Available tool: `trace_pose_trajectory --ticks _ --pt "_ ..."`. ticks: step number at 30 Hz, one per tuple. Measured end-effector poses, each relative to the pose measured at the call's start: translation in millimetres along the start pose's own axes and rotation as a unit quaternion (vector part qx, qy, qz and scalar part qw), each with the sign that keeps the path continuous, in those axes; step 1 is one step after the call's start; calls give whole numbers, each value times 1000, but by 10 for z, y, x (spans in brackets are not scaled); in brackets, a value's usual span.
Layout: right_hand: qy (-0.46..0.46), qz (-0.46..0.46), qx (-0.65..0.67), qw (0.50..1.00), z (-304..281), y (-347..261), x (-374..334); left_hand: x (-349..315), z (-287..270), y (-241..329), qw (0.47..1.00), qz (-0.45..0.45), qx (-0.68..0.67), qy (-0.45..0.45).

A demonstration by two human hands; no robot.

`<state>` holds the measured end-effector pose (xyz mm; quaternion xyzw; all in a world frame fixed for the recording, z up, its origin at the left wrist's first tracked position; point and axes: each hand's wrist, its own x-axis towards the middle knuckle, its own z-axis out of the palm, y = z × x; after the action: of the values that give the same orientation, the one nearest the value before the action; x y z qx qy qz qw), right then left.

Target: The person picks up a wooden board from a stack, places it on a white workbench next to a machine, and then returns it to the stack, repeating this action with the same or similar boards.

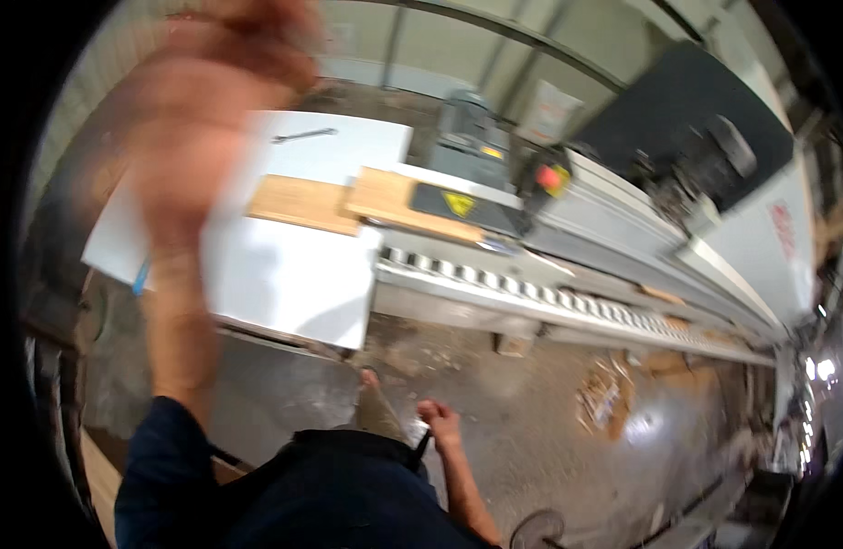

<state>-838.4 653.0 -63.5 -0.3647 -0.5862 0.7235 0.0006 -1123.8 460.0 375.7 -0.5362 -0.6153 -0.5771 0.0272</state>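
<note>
My left hand is raised high at the upper left. It is heavily blurred, so I cannot make out its fingers or whether it holds anything. The bare forearm runs down to a dark blue sleeve. My right hand hangs low by my waist with its fingers curled, against the edge of my dark garment. A white worktable stands in front of me. A wooden board and a metal wrench lie on it.
A second wooden board rests at the infeed of a long grey machine, which has a roller track along its front. Scraps of cardboard and wood litter the shiny concrete floor. My shoe shows below the table.
</note>
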Motion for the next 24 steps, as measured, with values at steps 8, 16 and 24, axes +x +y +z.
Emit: trace_pose_trajectory --ticks 8,16,24 --pt "-54 -16 -72 996 631 -1212 443 -706 430 -2948 846 -497 156 112" --pt "-38 -52 -6 998 1030 -1371 585 -1015 251 -3307 810 -516 -166 222" --pt "-32 -152 -131 979 1949 -1739 684 -2074 -1199 -3457 784 -531 -44 318"
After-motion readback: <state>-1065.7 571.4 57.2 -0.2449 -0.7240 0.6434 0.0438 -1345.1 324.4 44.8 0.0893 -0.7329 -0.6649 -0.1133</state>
